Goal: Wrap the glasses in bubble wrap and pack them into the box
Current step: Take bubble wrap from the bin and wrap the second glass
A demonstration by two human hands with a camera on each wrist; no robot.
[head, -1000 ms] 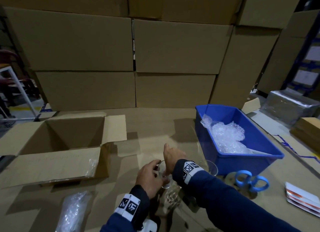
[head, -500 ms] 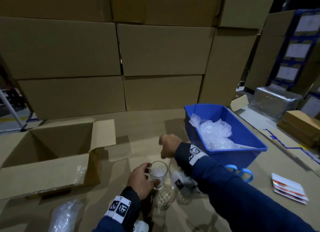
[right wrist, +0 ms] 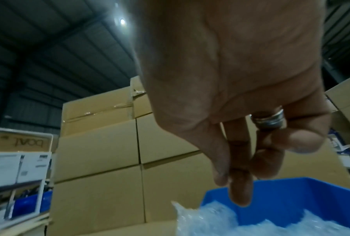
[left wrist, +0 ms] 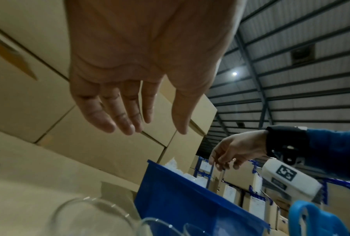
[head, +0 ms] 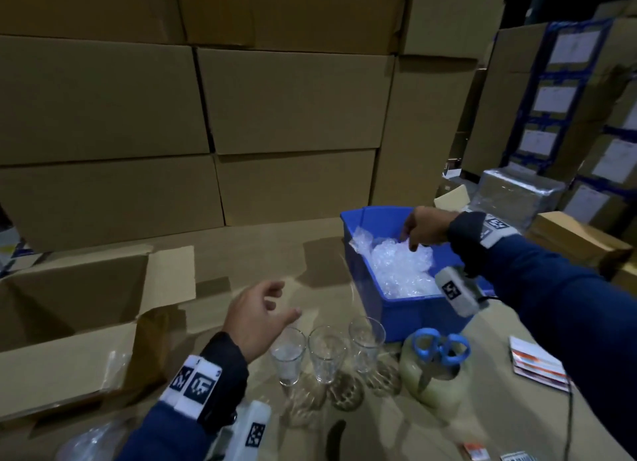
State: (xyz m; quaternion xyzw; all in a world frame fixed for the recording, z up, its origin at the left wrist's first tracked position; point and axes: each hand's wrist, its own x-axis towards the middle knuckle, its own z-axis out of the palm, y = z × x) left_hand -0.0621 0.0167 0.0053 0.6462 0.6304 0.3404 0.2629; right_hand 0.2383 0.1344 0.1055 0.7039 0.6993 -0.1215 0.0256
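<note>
Three clear glasses stand upright in a row on the cardboard surface: the left glass (head: pixel 288 355), the middle glass (head: pixel 326 353) and the right glass (head: pixel 366 342). My left hand (head: pixel 283 300) hovers just above and behind the left glass, fingers spread and empty; the left wrist view shows its bare palm (left wrist: pixel 156 127) over the glass rims (left wrist: pixel 93 214). My right hand (head: pixel 411 240) reaches into the blue bin (head: pixel 410 317), fingers hanging down onto the crumpled bubble wrap (head: pixel 400 269) and holding nothing. The right wrist view shows those fingertips (right wrist: pixel 241 196) just over the wrap (right wrist: pixel 220 223).
An open cardboard box (head: pixel 72 353) lies at the left, opening facing me. Blue-handled scissors (head: pixel 442 348) rest on a tape roll (head: pixel 431 381) right of the glasses, with cards (head: pixel 537 364) beyond. A clear plastic bag (head: pixel 86 443) lies near left. Stacked cartons (head: pixel 293 98) wall off the back.
My left hand has let go of the glass and lifted off it with fingers spread. My right hand has swung away from the glasses to the bubble wrap in the blue bin.
</note>
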